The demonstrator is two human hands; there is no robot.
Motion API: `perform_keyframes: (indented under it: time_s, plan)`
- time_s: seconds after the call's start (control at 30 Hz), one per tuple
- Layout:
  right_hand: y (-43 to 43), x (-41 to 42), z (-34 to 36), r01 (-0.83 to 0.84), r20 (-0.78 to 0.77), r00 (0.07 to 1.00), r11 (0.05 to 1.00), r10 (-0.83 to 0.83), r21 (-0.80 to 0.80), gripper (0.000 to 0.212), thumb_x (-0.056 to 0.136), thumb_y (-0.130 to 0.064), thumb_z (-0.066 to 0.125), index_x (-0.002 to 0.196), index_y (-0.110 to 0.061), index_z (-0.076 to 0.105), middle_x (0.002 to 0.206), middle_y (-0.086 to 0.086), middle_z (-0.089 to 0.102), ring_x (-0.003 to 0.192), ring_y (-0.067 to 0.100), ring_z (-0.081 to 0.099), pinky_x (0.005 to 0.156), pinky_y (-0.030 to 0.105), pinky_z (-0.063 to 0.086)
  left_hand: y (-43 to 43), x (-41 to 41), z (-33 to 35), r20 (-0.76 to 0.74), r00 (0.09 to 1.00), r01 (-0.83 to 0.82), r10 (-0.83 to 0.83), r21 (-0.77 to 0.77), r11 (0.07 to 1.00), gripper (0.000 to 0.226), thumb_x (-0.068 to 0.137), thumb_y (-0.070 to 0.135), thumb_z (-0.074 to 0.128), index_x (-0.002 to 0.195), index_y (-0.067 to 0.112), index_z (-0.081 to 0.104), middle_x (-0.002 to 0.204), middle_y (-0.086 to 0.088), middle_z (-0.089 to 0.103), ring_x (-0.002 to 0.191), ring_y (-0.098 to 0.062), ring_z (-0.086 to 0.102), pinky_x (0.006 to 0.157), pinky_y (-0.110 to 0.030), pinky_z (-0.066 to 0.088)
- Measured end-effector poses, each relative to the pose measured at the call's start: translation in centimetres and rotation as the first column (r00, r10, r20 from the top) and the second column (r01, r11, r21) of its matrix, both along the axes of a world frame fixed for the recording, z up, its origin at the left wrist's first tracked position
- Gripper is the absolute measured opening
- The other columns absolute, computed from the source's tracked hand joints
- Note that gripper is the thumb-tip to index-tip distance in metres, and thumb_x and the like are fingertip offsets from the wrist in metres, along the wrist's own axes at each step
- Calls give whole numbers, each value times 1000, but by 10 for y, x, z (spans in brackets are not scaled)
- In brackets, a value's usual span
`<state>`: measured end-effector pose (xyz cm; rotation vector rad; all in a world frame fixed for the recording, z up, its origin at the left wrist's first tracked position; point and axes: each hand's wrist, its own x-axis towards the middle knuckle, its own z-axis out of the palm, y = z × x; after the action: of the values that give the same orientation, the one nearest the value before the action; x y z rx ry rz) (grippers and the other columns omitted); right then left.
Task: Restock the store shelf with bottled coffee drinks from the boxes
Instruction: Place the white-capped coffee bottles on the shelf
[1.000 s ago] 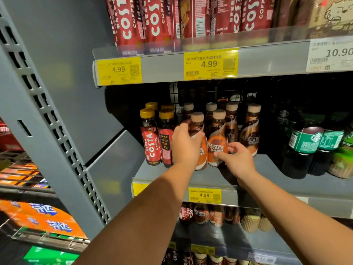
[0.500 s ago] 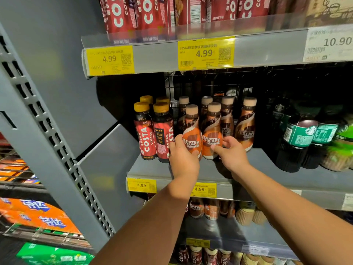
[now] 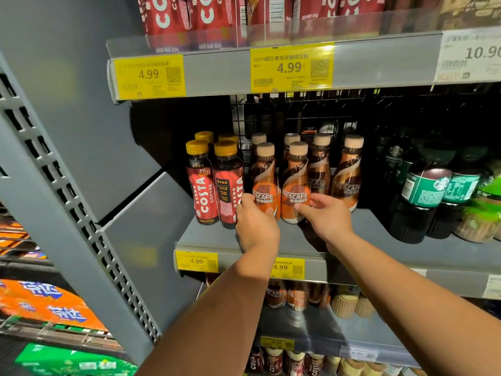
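Head view is showing the left grip point(image 3: 254, 226) curling round the lower body of the left Nescafe bottle point(image 3: 264, 183), while the right grip point(image 3: 325, 218) is pinching the right Nescafe bottle point(image 3: 295, 185) low down. Both bottles are standing upright, just beside each other, at the front of the shelf point(image 3: 379, 234). They are looking full and capped, so probably weighty, stiff and slick in their glossy sleeves; holding the wide lower body seems safest. Costa bottles point(image 3: 202, 185) are standing to the left and Starbucks bottles point(image 3: 423, 191) to the right. No supply box is showing.
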<state>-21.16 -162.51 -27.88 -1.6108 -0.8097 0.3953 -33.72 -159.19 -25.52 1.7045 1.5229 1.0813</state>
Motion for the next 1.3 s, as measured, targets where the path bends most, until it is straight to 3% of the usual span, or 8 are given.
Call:
perform_keyframes:
  time_s: [0.17,0.37,0.5,0.83,0.97,1.07,1.2,1.3]
  plan:
    - [3,-1,1,-13,-16,1000,1000,12,-23,38,72,-25,81,108,-17,71,101,-2,73,95,14,67,90,42,54,2,-1,-1,-16,1000,0,0,5,1000,37,93,15,55,129,14,46,124,-9,55,110,-32,54,89,-45,46]
    - [1,-4,3,-7,27,1000,999,8,-36,45,72,-22,81,114,-14,68,106,-1,71,95,12,65,92,37,52,2,-4,0,-42,998,39,-39,1,999,41,91,10,52,132,14,47,125,-9,56,113,-31,53,91,-46,46]
    - [-7,-11,7,49,195,980,997,-36,-63,34,73,-23,78,106,-16,70,79,-15,61,78,5,57,66,17,40,-2,-11,2,-32,996,88,-87,37,995,37,87,9,53,124,14,52,121,-7,56,110,-30,53,88,-41,47]
    - [-60,-24,59,108,410,912,952,20,-287,4,79,-15,60,81,-13,64,82,5,62,79,24,56,65,28,41,-38,-44,44,-208,968,182,-142,183,966,25,86,8,48,107,13,63,96,-7,65,88,-28,60,68,-31,46]
    - [-90,-36,91,68,499,854,919,147,-387,9,80,-14,57,80,-11,66,84,6,63,80,24,55,65,29,43,-69,-56,72,-379,909,257,-172,188,948,12,85,9,49,91,10,59,90,-10,63,83,-32,61,67,-38,50]
    - [-112,-47,110,77,595,774,901,215,-426,16,81,-16,55,84,-8,68,90,11,65,85,28,57,69,33,47,-90,-68,89,-524,842,263,-128,191,946,16,85,17,53,98,13,62,99,-8,63,93,-30,59,72,-37,51]
    - [-149,-63,134,73,627,715,859,309,-507,16,82,-24,55,72,-13,58,81,8,59,74,27,54,56,27,36,-115,-84,115,-669,735,305,-115,175,936,20,82,20,55,99,13,62,105,-9,62,96,-31,59,67,-33,43]
    - [-185,-78,152,101,640,672,810,373,-578,18,82,-31,55,79,-13,54,82,7,53,76,27,52,63,28,39,-137,-96,144,-745,646,366,-164,115,923,25,80,19,59,103,14,66,105,-9,65,96,-30,61,67,-32,44]
